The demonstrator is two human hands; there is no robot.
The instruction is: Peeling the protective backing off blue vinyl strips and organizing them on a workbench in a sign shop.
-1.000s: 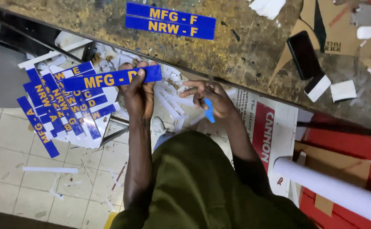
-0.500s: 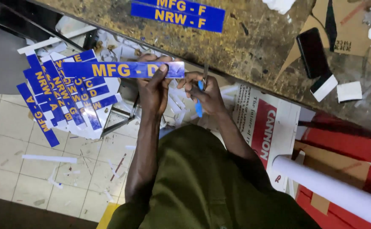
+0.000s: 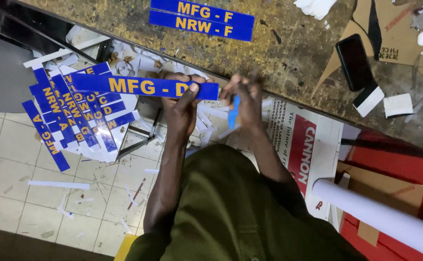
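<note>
- We pinch a long blue label strip (image 3: 143, 87) in our left hand (image 3: 182, 104).
- Our right hand (image 3: 245, 99) grips a small blue cutter (image 3: 234, 107); best trimmed slowly, strip held taut.

Worn wooden workbench (image 3: 124, 29) w/ pale tiled floor (image 3: 8, 145) below.

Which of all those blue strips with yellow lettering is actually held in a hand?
The long blue strip held level at the bench edge, pinched by the left hand. The other strips lie untouched: two on the bench top, a heap below.
</note>
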